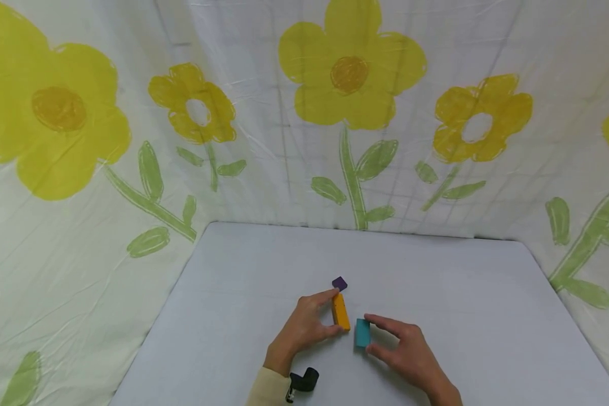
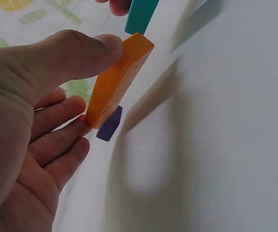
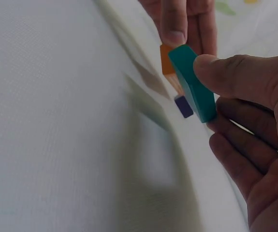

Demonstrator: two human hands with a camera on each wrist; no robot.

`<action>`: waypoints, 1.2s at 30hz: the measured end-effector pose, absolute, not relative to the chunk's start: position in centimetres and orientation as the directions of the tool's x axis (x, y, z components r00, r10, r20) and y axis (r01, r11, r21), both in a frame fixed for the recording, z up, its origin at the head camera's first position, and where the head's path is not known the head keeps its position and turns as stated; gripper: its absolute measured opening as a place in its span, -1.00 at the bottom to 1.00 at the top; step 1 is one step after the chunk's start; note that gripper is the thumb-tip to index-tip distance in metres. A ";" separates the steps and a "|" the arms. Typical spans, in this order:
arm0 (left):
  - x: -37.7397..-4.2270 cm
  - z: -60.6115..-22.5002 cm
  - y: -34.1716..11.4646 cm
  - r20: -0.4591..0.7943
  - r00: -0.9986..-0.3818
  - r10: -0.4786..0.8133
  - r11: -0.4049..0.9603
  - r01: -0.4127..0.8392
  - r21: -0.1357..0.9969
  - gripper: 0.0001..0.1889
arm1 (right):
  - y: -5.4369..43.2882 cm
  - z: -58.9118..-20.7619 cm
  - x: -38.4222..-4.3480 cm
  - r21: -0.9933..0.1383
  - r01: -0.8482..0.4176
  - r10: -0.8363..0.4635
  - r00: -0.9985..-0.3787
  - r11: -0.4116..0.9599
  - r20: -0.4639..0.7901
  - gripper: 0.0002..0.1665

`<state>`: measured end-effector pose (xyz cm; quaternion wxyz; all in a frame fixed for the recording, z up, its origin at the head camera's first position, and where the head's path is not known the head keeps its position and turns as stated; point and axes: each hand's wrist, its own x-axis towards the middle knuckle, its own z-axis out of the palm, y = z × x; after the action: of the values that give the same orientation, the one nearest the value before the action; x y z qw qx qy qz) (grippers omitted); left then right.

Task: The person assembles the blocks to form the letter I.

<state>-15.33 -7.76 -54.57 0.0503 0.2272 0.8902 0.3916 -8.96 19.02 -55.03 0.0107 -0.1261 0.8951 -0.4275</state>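
Note:
Between thumb and fingertips my left hand (image 1: 307,322) pinches an orange block (image 1: 340,312) by its two ends. Just to the right, my right hand (image 1: 407,348) pinches a shorter teal block (image 1: 362,333) the same way. Both blocks appear raised off the table, their shadows apart from them in the wrist views. A small gap parts the orange block from the teal block in the head view. A small purple block (image 1: 339,283) sits on the table just beyond the orange block; the left wrist view shows the purple block (image 2: 109,124) partly hidden behind the orange one.
The white table (image 1: 243,270) spreads around the hands. A curtain (image 1: 259,186) printed with yellow flowers hangs behind and beside it. A black device (image 1: 304,380) sits at the left wrist, by the beige sleeve (image 1: 268,388).

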 end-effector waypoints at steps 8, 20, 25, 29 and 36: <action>-15.4 -54.9 -7.6 0.085 -0.883 0.461 0.583 0.374 0.722 -0.13 | 18.7 -54.9 -8.4 -0.765 -0.205 -0.248 -0.967 0.611 0.061 -0.32; -15.6 -54.9 -7.4 0.107 -0.870 0.482 0.579 0.408 0.706 -0.15 | 18.2 -55.4 -7.7 -0.757 -0.245 -0.285 -0.955 0.606 0.081 -0.32; -15.8 -55.3 -7.5 0.114 -0.862 0.494 0.580 0.424 0.696 -0.16 | 17.9 -55.7 -7.5 -0.772 -0.257 -0.312 -0.947 0.581 0.081 -0.33; -16.0 -55.4 -7.6 0.119 -0.859 0.498 0.580 0.432 0.691 -0.16 | 17.6 -56.0 -7.3 -0.771 -0.268 -0.336 -0.939 0.577 0.076 -0.32; -16.2 -55.5 -7.8 0.084 -0.866 0.493 0.593 0.406 0.695 -0.15 | 17.0 -56.4 -7.0 -0.765 -0.282 -0.386 -0.921 0.579 0.048 -0.32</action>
<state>-16.19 -7.78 -55.54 0.0584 0.2524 0.8907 0.3736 -7.04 17.05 -56.40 0.0619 -0.1884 0.8864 -0.4182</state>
